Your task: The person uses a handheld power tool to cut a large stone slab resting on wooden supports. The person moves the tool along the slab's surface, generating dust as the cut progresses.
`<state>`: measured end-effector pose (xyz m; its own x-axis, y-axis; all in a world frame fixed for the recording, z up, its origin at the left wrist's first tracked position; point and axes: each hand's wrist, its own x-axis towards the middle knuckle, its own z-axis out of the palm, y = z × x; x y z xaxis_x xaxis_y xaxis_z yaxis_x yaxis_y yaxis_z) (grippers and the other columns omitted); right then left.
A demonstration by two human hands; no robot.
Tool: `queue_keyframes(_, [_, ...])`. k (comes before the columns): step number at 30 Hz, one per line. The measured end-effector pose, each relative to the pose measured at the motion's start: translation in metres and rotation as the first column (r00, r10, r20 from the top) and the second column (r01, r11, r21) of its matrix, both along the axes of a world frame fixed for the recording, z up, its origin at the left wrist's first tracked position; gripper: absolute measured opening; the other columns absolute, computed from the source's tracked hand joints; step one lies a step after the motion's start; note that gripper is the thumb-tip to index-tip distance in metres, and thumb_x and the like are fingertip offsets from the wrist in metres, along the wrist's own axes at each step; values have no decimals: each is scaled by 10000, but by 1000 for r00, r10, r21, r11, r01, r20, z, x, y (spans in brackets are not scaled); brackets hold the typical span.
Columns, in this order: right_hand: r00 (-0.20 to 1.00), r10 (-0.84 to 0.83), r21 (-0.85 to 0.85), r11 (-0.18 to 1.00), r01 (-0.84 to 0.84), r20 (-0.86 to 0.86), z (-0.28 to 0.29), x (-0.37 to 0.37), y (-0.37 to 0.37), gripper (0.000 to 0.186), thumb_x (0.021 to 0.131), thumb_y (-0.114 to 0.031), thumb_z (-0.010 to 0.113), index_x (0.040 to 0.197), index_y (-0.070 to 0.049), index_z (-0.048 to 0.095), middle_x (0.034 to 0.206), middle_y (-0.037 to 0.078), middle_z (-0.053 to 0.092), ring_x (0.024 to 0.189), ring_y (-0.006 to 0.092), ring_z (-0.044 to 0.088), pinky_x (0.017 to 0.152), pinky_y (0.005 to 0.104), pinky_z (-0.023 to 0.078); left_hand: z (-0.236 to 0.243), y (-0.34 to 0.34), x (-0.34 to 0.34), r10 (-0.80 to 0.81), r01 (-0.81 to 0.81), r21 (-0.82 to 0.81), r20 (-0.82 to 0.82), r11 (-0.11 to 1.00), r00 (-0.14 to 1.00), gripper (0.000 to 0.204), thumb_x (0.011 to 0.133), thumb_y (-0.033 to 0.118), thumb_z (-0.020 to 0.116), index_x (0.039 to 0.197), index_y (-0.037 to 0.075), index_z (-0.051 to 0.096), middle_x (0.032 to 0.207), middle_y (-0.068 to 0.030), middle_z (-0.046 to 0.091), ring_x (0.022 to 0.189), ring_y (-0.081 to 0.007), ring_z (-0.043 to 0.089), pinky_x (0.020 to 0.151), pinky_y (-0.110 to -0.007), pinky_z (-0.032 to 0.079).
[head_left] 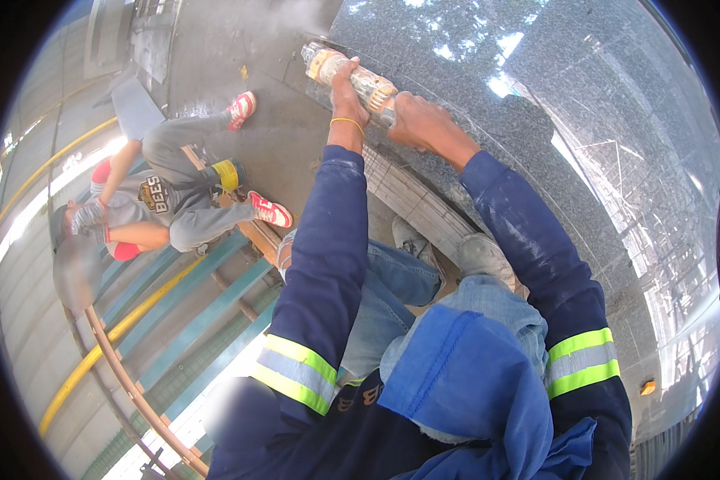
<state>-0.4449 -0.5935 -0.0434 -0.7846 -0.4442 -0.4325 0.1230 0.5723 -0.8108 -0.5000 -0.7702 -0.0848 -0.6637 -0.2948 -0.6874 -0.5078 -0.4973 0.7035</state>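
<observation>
My left hand (346, 102) is closed around the body of a dust-caked, cylindrical power tool (324, 66), likely a grinder, near its head. My right hand (418, 122) grips the tool's rear end, its fingers wrapped round it. The tool's front end lies at the edge of a large, glossy, dark speckled stone slab (528, 136), with pale dust rising beside it; whether it touches the stone I cannot tell. Below the slab's near edge runs a weathered wooden strip (408, 200), with my shoes (484, 264) close by.
At left a co-worker (156, 192) sits on a teal-slatted bench (172, 312) with wooden rails. A yellow cylindrical container (228, 174) is beside them, and a grey panel (136, 104) is behind. A small orange object (647, 387) lies at lower right.
</observation>
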Motion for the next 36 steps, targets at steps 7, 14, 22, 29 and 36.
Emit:
queue_keyframes(7, [998,16,9,1000,-16,-55,-2,4,6,373,769,-152,664,1034,103,602,947,299,703,905,430,714,803,495,567,5,8,3,23,-23,-34,-3,999,1000,365,840,238,706,1134,82,559,917,-84,601,774,-291,655,729,-485,571])
queue_keyframes(14, [1000,29,41,999,-29,-1,0,3,8,463,783,-213,692,1107,95,572,1016,294,697,992,443,692,859,507,553,16,17,6,31,-31,-39,-7,999,999,379,832,240,724,1139,90,559,913,-80,600,776,-283,653,715,-474,579])
queue_keyframes(22, [999,34,49,998,-33,-8,12,5,6,469,800,-222,652,1160,69,580,1168,281,661,1088,425,664,922,498,536,26,17,10,6,-5,18,-67,1000,998,336,861,260,725,1105,109,549,880,-68,578,759,-275,645,686,-471,583])
queue_keyframes(29, [999,37,15,999,-37,24,21,-2,3,417,757,-145,679,1131,37,665,1155,232,677,1085,400,676,905,476,552,26,22,17,80,-74,119,-43,990,996,359,864,227,703,1109,52,507,890,-161,616,744,-315,657,663,-485,581])
queue_keyframes(36, [999,36,49,998,-37,8,23,1,5,423,750,-177,672,1091,73,658,1101,259,686,1044,408,688,897,473,549,7,13,16,27,-20,82,-85,996,996,327,846,217,698,1080,73,522,864,-124,605,706,-310,656,650,-481,585])
